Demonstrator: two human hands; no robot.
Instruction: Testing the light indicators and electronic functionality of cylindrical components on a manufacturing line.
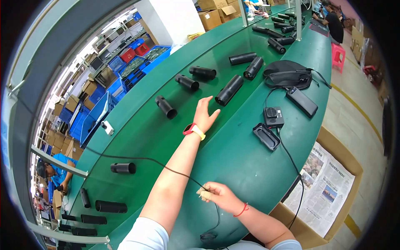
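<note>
My left hand reaches out over the green belt with thumb and fingers apart, holding nothing. Just beyond its fingertips lies a black tubular housing. A red and pale yellow band circles that wrist. Lower down, my right hand is closed in a pinch on a thin black cable, over the near green worktop. Tan covers wrap its fingertips, and a red string is round the wrist. The cable runs left across my left forearm, and a loop of it hangs below the right hand.
More black tubes lie along the belt. On the right worktop are a black pouch, a black power bank, a small square device and a black tray. A newspaper-lined carton stands at right. Co-workers sit far off.
</note>
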